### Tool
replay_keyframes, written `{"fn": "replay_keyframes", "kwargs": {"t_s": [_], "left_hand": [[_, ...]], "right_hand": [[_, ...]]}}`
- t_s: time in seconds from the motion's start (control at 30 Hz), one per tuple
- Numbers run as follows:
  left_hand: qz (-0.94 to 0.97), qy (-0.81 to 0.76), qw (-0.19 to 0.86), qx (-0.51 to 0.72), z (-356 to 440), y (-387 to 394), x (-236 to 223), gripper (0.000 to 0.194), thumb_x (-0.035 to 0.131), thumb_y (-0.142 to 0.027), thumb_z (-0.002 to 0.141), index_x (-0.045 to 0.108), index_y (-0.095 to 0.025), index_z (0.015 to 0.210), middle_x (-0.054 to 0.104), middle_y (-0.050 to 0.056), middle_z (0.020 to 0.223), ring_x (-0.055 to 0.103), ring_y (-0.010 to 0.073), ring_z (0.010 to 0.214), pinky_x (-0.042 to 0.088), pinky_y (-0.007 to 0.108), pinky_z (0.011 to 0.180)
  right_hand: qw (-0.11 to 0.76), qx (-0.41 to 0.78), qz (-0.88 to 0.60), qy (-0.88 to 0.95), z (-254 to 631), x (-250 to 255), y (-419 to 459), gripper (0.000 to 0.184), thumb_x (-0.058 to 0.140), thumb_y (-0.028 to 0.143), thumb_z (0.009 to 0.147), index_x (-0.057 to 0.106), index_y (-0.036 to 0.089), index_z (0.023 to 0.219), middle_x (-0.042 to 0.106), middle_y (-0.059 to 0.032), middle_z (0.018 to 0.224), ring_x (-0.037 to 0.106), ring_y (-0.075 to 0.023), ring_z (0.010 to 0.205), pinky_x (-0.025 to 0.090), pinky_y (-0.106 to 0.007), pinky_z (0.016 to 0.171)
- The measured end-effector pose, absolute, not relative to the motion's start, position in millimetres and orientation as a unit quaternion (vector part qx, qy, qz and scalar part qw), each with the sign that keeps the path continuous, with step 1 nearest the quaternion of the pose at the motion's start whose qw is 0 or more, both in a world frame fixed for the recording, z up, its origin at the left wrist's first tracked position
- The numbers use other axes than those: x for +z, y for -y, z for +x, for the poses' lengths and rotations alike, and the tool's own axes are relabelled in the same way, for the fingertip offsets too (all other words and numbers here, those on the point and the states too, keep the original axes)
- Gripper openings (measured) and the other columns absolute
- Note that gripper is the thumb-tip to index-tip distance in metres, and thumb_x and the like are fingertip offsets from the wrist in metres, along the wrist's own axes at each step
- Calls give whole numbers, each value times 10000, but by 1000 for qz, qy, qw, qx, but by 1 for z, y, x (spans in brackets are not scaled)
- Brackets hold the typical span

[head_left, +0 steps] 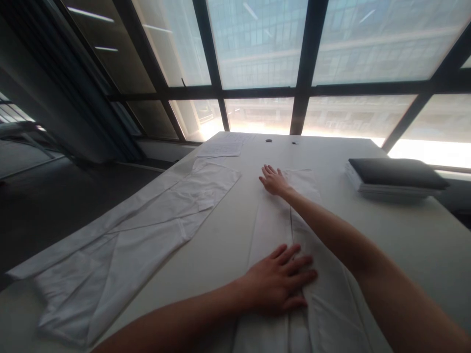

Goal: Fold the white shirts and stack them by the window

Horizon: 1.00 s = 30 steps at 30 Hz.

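Note:
A white garment (pixel 331 294), folded into a long strip, lies on the white table in front of me. My left hand (pixel 277 279) rests flat on its nearer part, fingers spread and pointing right. Farther up, my right hand (pixel 274 180) reaches across to the left edge of the strip's far end, palm down with fingers stretched out. Neither hand grips anything. Both forearms cover parts of the cloth, and its near end runs out of view. A second white garment (pixel 147 225) is spread out, wrinkled, along the table's left side.
On the right of the white table (pixel 235 196) stands a stack of folded clothes (pixel 397 176), dark on top and white below. A sheet of paper (pixel 221 146) lies at the far left. Windows rise behind the table's far edge, and a dark curtain (pixel 84 88) hangs at left.

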<state>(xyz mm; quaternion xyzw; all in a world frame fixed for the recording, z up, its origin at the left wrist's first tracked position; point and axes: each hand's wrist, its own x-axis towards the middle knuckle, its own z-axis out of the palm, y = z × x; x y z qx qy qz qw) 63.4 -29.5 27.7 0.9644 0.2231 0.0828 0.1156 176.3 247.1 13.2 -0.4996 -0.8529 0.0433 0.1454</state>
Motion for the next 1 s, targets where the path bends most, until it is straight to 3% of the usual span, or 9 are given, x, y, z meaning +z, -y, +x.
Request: {"fn": "replay_keyframes", "kwargs": {"t_s": [0.17, 0.37, 0.5, 0.73, 0.9, 1.0], "left_hand": [[966, -218, 116, 79, 63, 27, 25, 627, 382, -595, 1031, 358, -263, 1562, 306, 56, 1640, 152, 320, 1537, 151, 521, 1242], [965, -223, 113, 79, 63, 27, 26, 611, 402, -577, 1031, 357, -280, 1563, 313, 45, 1638, 156, 310, 1538, 157, 508, 1243], [963, -225, 122, 80, 63, 27, 26, 607, 390, -580, 1035, 353, -287, 1565, 308, 41, 1640, 146, 307, 1541, 146, 507, 1246], [965, -222, 123, 72, 63, 26, 26, 617, 360, -594, 1038, 345, -278, 1568, 308, 44, 1640, 146, 311, 1540, 134, 508, 1247], [967, -221, 107, 72, 63, 26, 27, 610, 372, -595, 1033, 363, -285, 1559, 324, 41, 1633, 169, 306, 1535, 155, 502, 1244], [967, -219, 107, 76, 62, 26, 27, 611, 383, -592, 1032, 365, -283, 1559, 324, 42, 1633, 160, 307, 1537, 152, 502, 1244]], "right_hand": [[103, 78, -324, 937, 227, 0, -196, 678, 229, 575, 1039, 265, 206, 1606, 217, -90, 1664, 170, -227, 1536, 93, -479, 1241], [58, 75, -515, 852, 271, -3, -231, 680, 221, 520, 1041, 234, 141, 1606, 145, -122, 1675, 123, -250, 1544, 136, -546, 1219], [57, 78, -596, 797, 268, -5, -261, 682, 193, 510, 1041, 184, 143, 1615, 120, -119, 1681, 120, -247, 1543, 103, -558, 1220], [71, 71, -653, 751, 280, -5, -276, 679, 180, 492, 1042, 270, 93, 1584, 200, -150, 1663, 152, -258, 1535, 128, -559, 1213], [156, -53, -685, 710, 296, 8, -259, 617, 205, 358, 1039, 323, 32, 1549, 264, -207, 1633, 170, -288, 1528, 60, -577, 1213], [174, -50, -620, 764, 298, 11, -227, 589, 230, 345, 1037, 374, 58, 1531, 281, -181, 1633, 198, -273, 1523, 131, -530, 1220]]}}
